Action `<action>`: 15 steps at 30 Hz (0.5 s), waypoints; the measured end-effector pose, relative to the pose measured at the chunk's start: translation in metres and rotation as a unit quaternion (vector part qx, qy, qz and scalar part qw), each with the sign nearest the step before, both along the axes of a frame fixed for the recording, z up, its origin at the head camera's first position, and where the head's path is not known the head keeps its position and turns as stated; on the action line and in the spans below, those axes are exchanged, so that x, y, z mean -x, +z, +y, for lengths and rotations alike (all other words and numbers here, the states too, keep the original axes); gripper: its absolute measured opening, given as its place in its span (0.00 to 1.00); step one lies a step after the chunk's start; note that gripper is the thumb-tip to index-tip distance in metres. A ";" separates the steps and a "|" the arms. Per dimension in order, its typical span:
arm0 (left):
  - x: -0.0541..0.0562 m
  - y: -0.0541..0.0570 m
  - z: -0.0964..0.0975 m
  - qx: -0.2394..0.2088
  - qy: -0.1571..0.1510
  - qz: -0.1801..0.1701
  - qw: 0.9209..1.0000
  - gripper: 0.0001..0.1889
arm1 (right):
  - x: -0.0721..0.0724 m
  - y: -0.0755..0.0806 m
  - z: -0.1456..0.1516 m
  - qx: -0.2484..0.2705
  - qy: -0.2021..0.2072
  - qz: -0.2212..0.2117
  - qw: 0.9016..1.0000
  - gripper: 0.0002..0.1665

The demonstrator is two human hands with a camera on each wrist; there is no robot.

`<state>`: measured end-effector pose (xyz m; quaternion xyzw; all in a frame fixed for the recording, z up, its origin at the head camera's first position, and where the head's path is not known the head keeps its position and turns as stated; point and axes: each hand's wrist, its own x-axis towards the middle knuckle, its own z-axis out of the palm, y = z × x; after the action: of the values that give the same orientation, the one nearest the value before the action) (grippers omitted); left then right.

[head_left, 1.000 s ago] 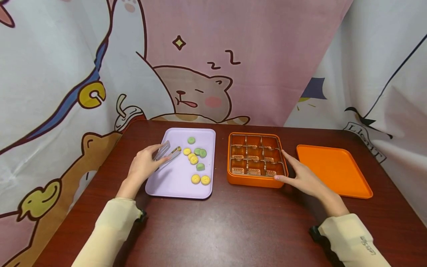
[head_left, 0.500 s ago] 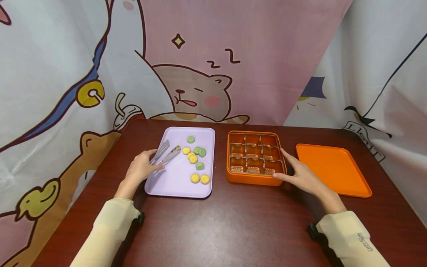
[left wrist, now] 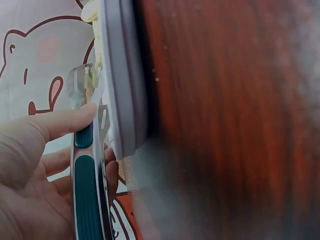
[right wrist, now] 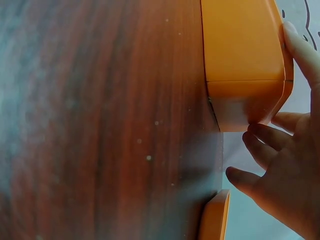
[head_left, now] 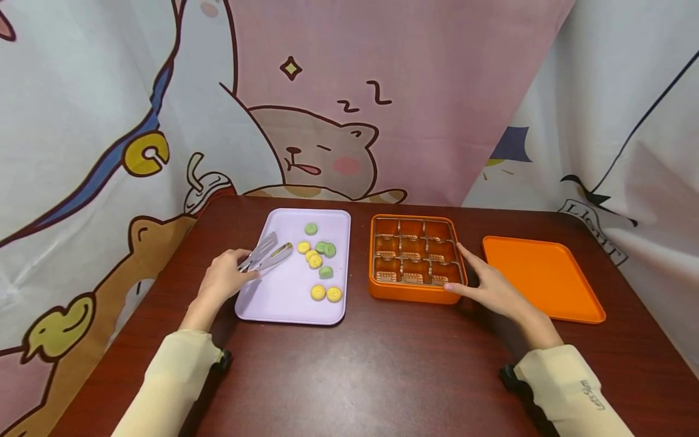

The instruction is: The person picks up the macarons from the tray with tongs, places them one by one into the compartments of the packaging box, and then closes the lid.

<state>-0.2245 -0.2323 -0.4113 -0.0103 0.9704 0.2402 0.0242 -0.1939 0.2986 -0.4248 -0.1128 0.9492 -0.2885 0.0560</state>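
My left hand (head_left: pixel 221 279) holds metal tongs (head_left: pixel 275 257) over the left side of a lilac tray (head_left: pixel 273 306). The left wrist view shows the thumb on the teal-gripped handle (left wrist: pixel 86 195), with fingers on the far side. The tongs' arms are spread apart with nothing seen between them. On the tray lie several yellow button-shaped pieces (head_left: pixel 318 292) and several green ones (head_left: pixel 326 272). My right hand (head_left: pixel 494 289) touches the right side of an orange box (head_left: pixel 412 294), thumb at its front rim, fingers fairly straight. A clear divided insert (head_left: pixel 413 249) sits in the box.
An orange lid-like tray (head_left: pixel 546 279) lies flat to the right of the box. The dark wooden table (head_left: pixel 338 376) extends in front of them. A cartoon-printed curtain (head_left: pixel 426 109) hangs behind the table and along its sides.
My left hand has drawn a little to the left with the tongs, whose tips have turned slightly. The right hand stays at the box. The whole head view shifts slightly.
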 end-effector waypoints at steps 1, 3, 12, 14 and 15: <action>-0.001 0.001 0.000 -0.001 -0.001 0.005 1.000 0.30 | 0.000 0.000 0.000 0.001 0.000 0.000 1.000 0.61; -0.004 0.003 0.000 -0.002 -0.004 0.015 1.000 0.30 | 0.000 -0.001 0.000 0.003 0.000 0.001 1.000 0.61; -0.014 0.009 0.002 -0.015 -0.042 0.046 0.998 0.27 | 0.001 -0.001 0.000 0.012 0.000 -0.001 1.000 0.61; -0.016 0.010 0.003 -0.021 -0.053 0.053 0.997 0.27 | 0.001 -0.001 0.000 0.015 0.000 -0.002 1.000 0.61; -0.017 0.010 0.003 -0.025 -0.058 0.057 0.996 0.27 | 0.001 -0.001 0.000 0.017 0.000 -0.002 1.000 0.61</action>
<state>-0.2074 -0.2292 -0.4010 0.0607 0.9628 0.2628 -0.0169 -0.1946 0.2981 -0.4261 -0.1134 0.9440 -0.3047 0.0558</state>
